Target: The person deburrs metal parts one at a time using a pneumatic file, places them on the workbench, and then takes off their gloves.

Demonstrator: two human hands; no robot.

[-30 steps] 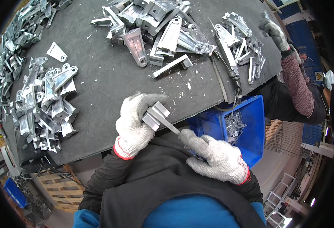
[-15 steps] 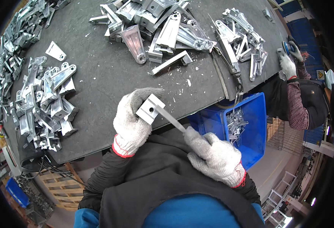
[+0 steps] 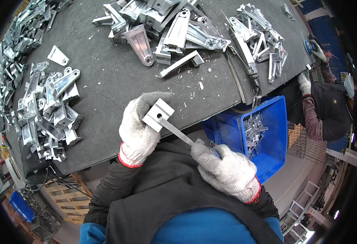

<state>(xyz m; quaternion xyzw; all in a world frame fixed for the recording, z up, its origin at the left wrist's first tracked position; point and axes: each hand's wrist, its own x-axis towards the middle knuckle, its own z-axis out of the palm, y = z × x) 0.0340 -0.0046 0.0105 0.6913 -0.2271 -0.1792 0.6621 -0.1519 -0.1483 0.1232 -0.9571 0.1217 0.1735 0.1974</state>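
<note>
My left hand, in a white-and-grey knit glove, is wrapped round a silver metal bracket. The bracket's square end, with a dark round hole, faces up; its remaining length is hidden by the glove. In my right hand, gloved alike, is a thin flat metal file, its handle mostly covered by the fingers. The file's tip lies against the bracket's end face, beside the hole. Both hands are in front of the dark table's near edge, above my apron.
Piles of similar brackets lie at the left, the back and the right of the dark table. A corded tool rests near the right pile. Below the edge stands a blue bin with metal parts. A co-worker works at right.
The file's tip has slid across the bracket's end face toward the hole, and my right hand has shifted slightly left. The co-worker's nearer hand has drawn back off the table with a metal part.
</note>
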